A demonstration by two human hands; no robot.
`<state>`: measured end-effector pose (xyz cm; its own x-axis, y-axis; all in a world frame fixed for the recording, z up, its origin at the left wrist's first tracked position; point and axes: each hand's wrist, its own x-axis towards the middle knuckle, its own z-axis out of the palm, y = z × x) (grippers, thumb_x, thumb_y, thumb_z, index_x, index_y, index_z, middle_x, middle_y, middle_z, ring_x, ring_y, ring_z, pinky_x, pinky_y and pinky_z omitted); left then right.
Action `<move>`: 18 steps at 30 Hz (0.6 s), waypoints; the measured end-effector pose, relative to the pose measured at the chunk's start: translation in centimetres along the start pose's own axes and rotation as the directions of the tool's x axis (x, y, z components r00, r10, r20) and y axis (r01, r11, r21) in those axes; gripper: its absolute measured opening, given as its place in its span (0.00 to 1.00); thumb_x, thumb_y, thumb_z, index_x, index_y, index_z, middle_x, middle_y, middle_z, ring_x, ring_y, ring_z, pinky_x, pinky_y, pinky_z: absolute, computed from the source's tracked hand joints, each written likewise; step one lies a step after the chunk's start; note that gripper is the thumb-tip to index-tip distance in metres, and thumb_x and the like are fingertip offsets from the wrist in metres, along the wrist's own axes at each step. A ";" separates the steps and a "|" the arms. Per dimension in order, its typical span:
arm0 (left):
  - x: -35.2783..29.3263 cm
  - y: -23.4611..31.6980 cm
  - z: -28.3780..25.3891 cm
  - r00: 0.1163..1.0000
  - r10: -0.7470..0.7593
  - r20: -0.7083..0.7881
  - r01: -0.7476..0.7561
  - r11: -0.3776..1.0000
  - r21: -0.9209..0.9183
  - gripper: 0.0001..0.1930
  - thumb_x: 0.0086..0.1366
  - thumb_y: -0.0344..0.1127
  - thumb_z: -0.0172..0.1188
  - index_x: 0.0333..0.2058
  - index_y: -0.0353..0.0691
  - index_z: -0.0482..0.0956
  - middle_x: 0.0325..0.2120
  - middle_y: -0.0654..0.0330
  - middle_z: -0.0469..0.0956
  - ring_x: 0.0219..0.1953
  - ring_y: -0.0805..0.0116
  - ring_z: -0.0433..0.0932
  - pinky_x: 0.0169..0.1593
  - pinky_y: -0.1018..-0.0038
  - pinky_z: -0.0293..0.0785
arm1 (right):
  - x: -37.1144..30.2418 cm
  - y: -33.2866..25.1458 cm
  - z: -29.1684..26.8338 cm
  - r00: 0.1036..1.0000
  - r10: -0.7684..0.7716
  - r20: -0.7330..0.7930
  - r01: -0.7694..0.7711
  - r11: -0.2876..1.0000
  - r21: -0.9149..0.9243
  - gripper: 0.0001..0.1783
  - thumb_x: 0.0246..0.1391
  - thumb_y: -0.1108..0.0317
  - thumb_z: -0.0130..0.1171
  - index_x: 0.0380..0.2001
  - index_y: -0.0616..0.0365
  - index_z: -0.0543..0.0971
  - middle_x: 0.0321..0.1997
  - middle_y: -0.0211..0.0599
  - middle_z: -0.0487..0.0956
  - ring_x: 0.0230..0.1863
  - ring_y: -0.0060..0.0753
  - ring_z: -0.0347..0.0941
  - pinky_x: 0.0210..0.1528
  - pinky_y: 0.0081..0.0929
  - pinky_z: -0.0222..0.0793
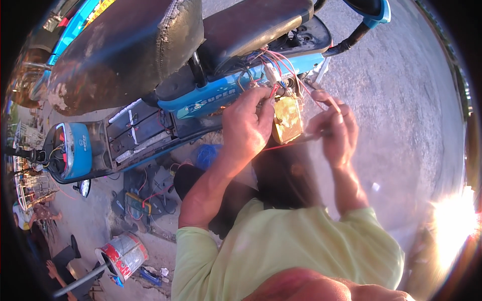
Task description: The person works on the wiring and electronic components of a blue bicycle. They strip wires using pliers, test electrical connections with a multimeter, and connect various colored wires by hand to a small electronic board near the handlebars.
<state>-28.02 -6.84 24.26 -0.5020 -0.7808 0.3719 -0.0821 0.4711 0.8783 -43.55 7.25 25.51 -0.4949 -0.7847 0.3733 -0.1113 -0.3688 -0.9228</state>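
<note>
A blue electric scooter (211, 93) stands in front of me with a bundle of wires (273, 56) pulled out of its side. Below the bundle hangs a gold-coloured metal box (287, 119), probably the motor controller, with wires entering its top. My left hand (246, 120) is closed, thumb and forefinger pinching red wires (274, 90) at the box's upper left. A white plug connector (271, 73) sits just above those fingertips. To the right of the box, my right hand (337, 128) is closed with a pinkish-red wire (330, 100) between its fingers; its lower fingers are slightly blurred.
The scooter's black seat (120, 55) overhangs at upper left, and its open floor compartment shows batteries (138, 128). On the ground lie a yellow-edged multimeter (137, 204) with red leads and a red-and-white bucket (122, 255). Another person's hand (51, 269) appears at lower left.
</note>
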 end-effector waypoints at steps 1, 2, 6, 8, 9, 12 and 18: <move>0.0 -0.4 0.0 0.998 0.052 -0.023 -0.052 0.998 -0.025 0.06 0.65 0.22 0.64 0.41 0.32 0.81 0.34 0.56 0.85 0.30 0.74 0.83 0.35 0.75 0.78 | 0.1 0.7 -1.2 0.995 0.046 -0.092 -0.045 0.999 0.014 0.15 0.74 0.62 0.44 0.43 0.61 0.75 0.56 0.54 0.80 0.25 0.23 0.75 0.26 0.18 0.68; 0.0 -0.6 0.0 0.994 0.103 -0.046 -0.105 0.993 -0.048 0.06 0.65 0.22 0.64 0.40 0.33 0.81 0.33 0.57 0.85 0.29 0.75 0.83 0.34 0.76 0.77 | 0.1 1.6 -2.6 0.979 0.093 -0.182 -0.089 0.996 0.032 0.15 0.74 0.61 0.43 0.43 0.61 0.75 0.54 0.52 0.81 0.25 0.25 0.77 0.26 0.19 0.69; 0.2 -0.9 0.2 0.988 0.142 -0.054 -0.145 0.988 -0.046 0.06 0.64 0.22 0.66 0.39 0.33 0.81 0.33 0.58 0.85 0.28 0.76 0.81 0.33 0.77 0.76 | -0.1 4.1 -6.8 0.850 0.414 -0.326 -0.391 0.910 0.138 0.14 0.73 0.62 0.45 0.45 0.59 0.78 0.50 0.43 0.84 0.31 0.25 0.79 0.31 0.19 0.70; 0.2 -1.0 0.5 0.993 0.112 -0.047 -0.116 0.989 -0.092 0.06 0.64 0.22 0.67 0.40 0.33 0.81 0.33 0.58 0.84 0.27 0.77 0.81 0.32 0.78 0.76 | -1.5 6.7 -8.1 0.759 0.562 -0.329 -0.550 0.823 0.138 0.13 0.72 0.62 0.48 0.47 0.57 0.79 0.47 0.39 0.85 0.34 0.25 0.80 0.34 0.20 0.71; 0.2 -1.1 0.7 0.993 0.113 -0.048 -0.117 0.989 -0.092 0.06 0.64 0.22 0.67 0.40 0.33 0.81 0.33 0.58 0.84 0.27 0.77 0.81 0.32 0.78 0.76 | -2.4 7.8 -8.4 0.717 0.628 -0.304 -0.597 0.778 0.197 0.12 0.71 0.62 0.51 0.46 0.57 0.80 0.45 0.37 0.85 0.36 0.25 0.81 0.36 0.22 0.72; 0.0 -1.3 1.3 0.989 0.122 -0.081 -0.132 0.983 -0.127 0.07 0.64 0.22 0.67 0.40 0.33 0.82 0.32 0.58 0.84 0.27 0.77 0.80 0.32 0.78 0.75 | -4.3 9.3 -8.8 0.576 0.769 -0.277 -0.724 0.637 0.263 0.13 0.70 0.62 0.53 0.46 0.58 0.81 0.44 0.36 0.85 0.37 0.25 0.80 0.37 0.21 0.71; -0.1 -1.2 0.4 0.987 0.069 -0.145 -0.087 0.989 -0.120 0.07 0.64 0.22 0.67 0.40 0.34 0.83 0.32 0.57 0.85 0.30 0.75 0.83 0.34 0.76 0.78 | -2.4 3.4 -3.3 0.951 0.094 -0.296 -0.210 0.897 -0.388 0.10 0.66 0.71 0.57 0.44 0.64 0.82 0.43 0.35 0.84 0.36 0.21 0.77 0.42 0.21 0.73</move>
<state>-28.27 -7.14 23.07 -0.3766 -0.7976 0.4711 0.0654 0.4844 0.8724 -45.58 9.48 21.19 -0.7358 -0.6332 0.2400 -0.3308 0.0269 -0.9433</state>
